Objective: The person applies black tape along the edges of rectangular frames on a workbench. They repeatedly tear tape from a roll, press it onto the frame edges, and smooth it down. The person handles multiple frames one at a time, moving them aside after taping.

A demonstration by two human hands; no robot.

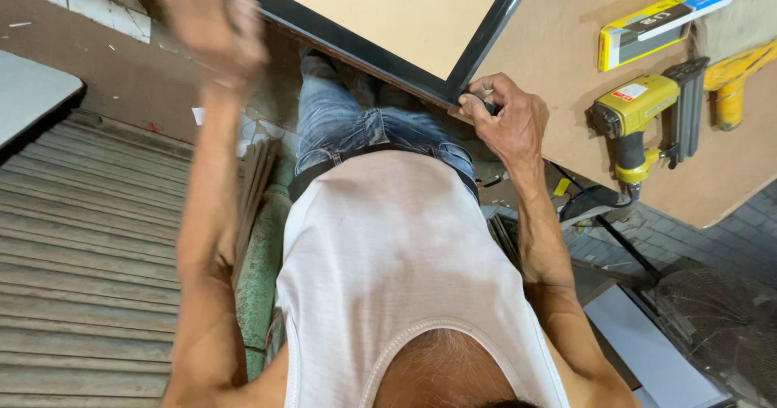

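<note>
The right hand's fingers [477, 100] are curling tightly round the lower corner of a black picture frame [364, 48], thumb and fingertips pinching the glossy moulding where its two sides are meeting; the right hand [506, 116] is pressing against the edge of the bench [566, 60], a brown hardboard surface on which the frame is lying. The frame's pale backing board [380, 7] is facing up and running out of the top of the view. The left hand [214, 27] is hovering in the air at the frame's other side, close to its dark edge, and it is so blurred that I cannot tell whether its fingers are spread or holding anything. Further out on the bench, well apart from the right hand, a yellow nail gun [639, 121] is lying on its side with its dark magazine pointing up, and beside it a yellow and black box [660, 23] is resting near a grey cloth [740, 15]. Below the bench, the person's white vest [396, 254] and blue jeans [348, 125] are filling the middle, a bundle of thin strips [255, 189] is leaning by the left forearm, and a corrugated metal shutter [81, 254] is lying across the left side.
</note>
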